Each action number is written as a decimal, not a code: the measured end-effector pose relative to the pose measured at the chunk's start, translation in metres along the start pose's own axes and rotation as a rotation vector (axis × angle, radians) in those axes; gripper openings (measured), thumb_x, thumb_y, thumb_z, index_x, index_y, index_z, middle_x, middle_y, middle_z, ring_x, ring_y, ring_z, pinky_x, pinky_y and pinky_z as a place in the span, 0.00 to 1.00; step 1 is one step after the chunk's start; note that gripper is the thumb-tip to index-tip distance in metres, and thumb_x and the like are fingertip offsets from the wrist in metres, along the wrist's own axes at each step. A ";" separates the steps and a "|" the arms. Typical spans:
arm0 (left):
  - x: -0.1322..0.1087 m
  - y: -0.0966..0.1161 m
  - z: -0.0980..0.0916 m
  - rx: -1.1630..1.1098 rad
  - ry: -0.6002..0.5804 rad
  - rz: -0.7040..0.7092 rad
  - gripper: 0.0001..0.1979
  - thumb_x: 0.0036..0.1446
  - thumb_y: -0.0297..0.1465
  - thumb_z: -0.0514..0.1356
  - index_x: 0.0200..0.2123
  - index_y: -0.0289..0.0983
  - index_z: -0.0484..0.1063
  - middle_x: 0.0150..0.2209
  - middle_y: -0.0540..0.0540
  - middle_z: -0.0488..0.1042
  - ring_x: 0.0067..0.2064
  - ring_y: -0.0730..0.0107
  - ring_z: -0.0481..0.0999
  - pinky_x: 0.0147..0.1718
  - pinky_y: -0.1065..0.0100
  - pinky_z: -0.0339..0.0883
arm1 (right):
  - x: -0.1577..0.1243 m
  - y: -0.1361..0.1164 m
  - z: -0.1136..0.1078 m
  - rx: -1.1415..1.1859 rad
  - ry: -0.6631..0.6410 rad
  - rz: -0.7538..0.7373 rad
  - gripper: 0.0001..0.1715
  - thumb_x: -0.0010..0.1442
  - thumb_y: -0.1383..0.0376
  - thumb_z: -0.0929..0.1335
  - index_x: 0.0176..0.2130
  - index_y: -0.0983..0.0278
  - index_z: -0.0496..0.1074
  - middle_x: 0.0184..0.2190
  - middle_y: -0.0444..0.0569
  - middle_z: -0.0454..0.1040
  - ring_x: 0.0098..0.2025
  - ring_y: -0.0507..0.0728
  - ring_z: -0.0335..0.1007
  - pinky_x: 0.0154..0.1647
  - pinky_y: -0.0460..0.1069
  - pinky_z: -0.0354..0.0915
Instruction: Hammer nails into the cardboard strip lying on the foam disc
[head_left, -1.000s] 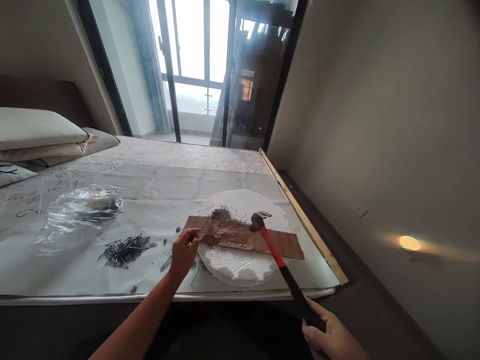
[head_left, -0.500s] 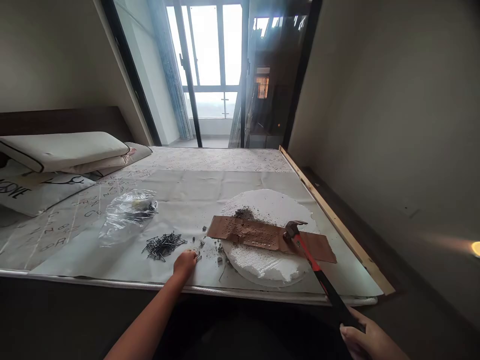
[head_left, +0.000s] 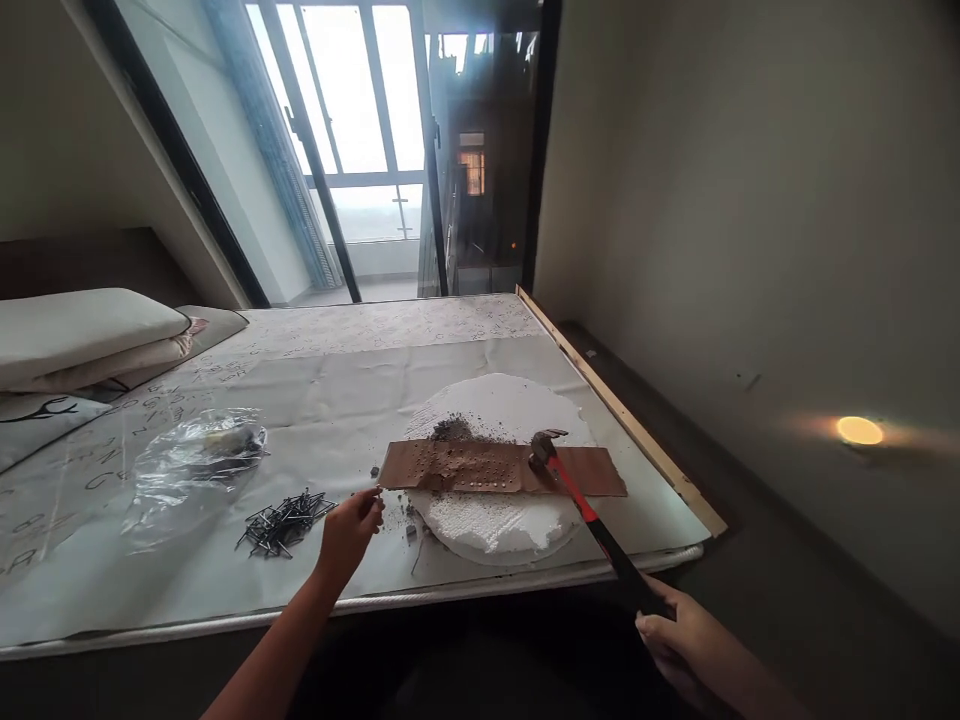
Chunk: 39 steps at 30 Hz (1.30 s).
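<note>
My right hand (head_left: pixel 675 635) is wrapped round the black grip of a claw hammer (head_left: pixel 581 505) with a red shaft. The hammer's head rests on a strip of brown cardboard (head_left: pixel 487 470) dotted with holes. That strip lies across a white foam disc (head_left: pixel 499 525), rough and crumbled in places. Close to the strip's left end, my left hand (head_left: pixel 352 530) has its fingers curled together; whatever they pinch is too small to make out. A pile of nails (head_left: pixel 285 525) lies just left of that hand.
Grey crumbs (head_left: pixel 452 430) are scattered on and beside the disc. A clear plastic bag (head_left: pixel 195 460) lies behind the nails on the grey sheet (head_left: pixel 330 400) covering the mattress. Pillows (head_left: pixel 90 330) are stacked at far left. A wooden rail (head_left: pixel 622 410) runs along the right edge.
My view has turned to the right, shifting the scene leftward. My left hand has risen from the sheet toward the cardboard's left end. The hammer's head stays on the cardboard.
</note>
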<state>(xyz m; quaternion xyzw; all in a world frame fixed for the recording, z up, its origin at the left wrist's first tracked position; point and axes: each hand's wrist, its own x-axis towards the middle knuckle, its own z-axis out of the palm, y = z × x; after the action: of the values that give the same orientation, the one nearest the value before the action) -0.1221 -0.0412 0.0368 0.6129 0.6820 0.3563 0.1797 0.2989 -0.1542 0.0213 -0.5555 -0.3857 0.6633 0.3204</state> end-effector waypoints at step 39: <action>0.021 0.113 0.169 -0.102 -0.168 0.183 0.09 0.51 0.33 0.57 0.26 0.36 0.76 0.27 0.47 0.75 0.31 0.69 0.72 0.31 0.70 0.61 | 0.001 -0.008 -0.008 0.072 -0.084 0.001 0.45 0.44 0.64 0.62 0.60 0.68 0.47 0.11 0.29 0.51 0.09 0.45 0.40 0.09 0.41 0.40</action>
<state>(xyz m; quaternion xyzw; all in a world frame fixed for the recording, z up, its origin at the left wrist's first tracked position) 0.0695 0.0228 0.0059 0.6902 0.5867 0.3530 0.2339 0.3064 -0.1484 0.0274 -0.5152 -0.3744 0.6998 0.3233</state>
